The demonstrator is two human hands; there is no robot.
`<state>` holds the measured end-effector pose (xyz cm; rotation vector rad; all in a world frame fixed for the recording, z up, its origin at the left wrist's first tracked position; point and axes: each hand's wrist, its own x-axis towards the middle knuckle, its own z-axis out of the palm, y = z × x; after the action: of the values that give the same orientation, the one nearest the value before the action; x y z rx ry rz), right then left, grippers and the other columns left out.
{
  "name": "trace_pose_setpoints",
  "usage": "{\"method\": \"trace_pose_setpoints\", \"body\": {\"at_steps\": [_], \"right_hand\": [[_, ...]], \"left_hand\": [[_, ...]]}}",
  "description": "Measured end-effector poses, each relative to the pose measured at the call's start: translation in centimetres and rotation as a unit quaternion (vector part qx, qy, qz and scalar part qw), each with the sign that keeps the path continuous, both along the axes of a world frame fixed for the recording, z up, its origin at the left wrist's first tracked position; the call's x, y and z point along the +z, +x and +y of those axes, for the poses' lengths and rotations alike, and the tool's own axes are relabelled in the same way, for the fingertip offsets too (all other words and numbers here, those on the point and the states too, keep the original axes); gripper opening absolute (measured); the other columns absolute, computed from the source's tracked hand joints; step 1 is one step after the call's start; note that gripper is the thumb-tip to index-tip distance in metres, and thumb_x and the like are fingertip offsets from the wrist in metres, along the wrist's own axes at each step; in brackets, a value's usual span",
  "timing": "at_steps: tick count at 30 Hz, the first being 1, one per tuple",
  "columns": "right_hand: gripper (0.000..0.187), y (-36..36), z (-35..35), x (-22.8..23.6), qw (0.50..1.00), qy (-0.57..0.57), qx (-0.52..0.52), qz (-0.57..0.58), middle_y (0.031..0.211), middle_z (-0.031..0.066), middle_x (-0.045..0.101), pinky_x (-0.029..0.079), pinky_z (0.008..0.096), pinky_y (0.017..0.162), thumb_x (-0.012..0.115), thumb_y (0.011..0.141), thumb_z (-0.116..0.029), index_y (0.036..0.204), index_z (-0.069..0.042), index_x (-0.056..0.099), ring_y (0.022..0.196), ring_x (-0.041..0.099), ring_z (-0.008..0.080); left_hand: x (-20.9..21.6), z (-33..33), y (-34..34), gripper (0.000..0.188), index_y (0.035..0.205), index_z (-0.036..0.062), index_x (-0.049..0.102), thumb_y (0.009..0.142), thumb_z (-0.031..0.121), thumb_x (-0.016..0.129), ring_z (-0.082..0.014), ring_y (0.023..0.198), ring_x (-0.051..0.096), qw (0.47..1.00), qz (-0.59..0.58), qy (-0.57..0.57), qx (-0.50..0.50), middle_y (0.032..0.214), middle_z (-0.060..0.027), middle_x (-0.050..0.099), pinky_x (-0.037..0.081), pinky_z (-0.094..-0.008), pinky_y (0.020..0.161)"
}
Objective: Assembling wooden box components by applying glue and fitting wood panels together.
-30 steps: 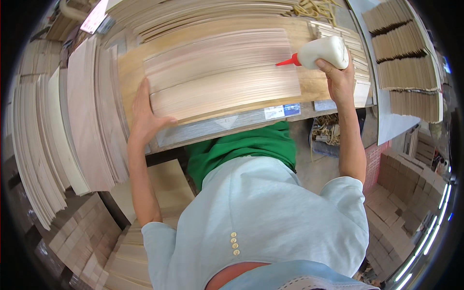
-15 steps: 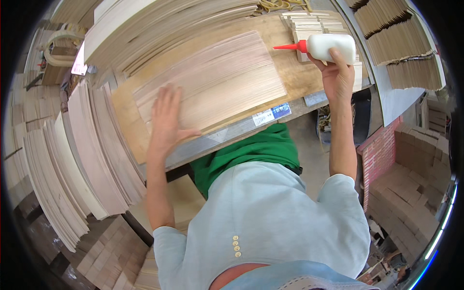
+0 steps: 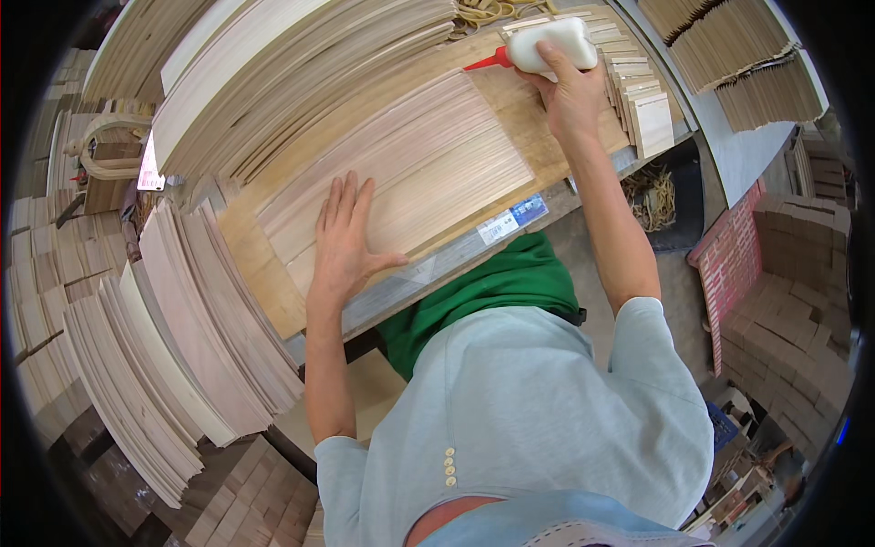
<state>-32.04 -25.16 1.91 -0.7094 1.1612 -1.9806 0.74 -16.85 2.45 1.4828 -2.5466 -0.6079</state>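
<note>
My left hand (image 3: 346,239) lies with spread fingers on the near left part of a row of thin wooden strips (image 3: 419,169), which sit side by side as a flat panel. In my right hand (image 3: 570,91) is a white squeeze bottle (image 3: 556,44) with a red pointed nozzle (image 3: 488,60). The bottle is tilted, and its tip is at the far right corner of the strips. Whether the tip touches the wood I cannot tell. Beneath the strips is a wooden board (image 3: 538,159) on the workbench.
Long wooden strips (image 3: 301,82) are stacked along the bench's far side. Short wooden pieces (image 3: 652,118) lie right of the bottle, with rubber bands (image 3: 488,13) behind. A dark bin (image 3: 684,205) stands below the bench at right. More boards (image 3: 196,301) are piled at left.
My right hand has brought the bottle left and away from me, its nozzle now at the strips' far corner. My left hand remains on the strips, and the view has shifted slightly.
</note>
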Motion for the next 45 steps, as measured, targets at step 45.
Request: {"method": "trace_pose_setpoints", "body": {"at_steps": [45], "right_hand": [[0.033, -4.3, 11.3, -0.1, 0.997, 0.07, 0.039, 0.011, 0.105, 0.0157, 0.063, 0.061, 0.0448, 0.072, 0.064, 0.086, -0.006, 0.115, 0.005, 0.052, 0.093, 0.066, 0.0301]], "left_hand": [[0.2, 0.3, -0.5, 0.111, 0.145, 0.0052, 0.032, 0.053, 0.032, 0.087, -0.0376, 0.142, 0.019, 1.0, -0.013, 0.01, 0.005, 0.152, -0.0206, 0.025, 0.02, -0.048, 0.114]]}}
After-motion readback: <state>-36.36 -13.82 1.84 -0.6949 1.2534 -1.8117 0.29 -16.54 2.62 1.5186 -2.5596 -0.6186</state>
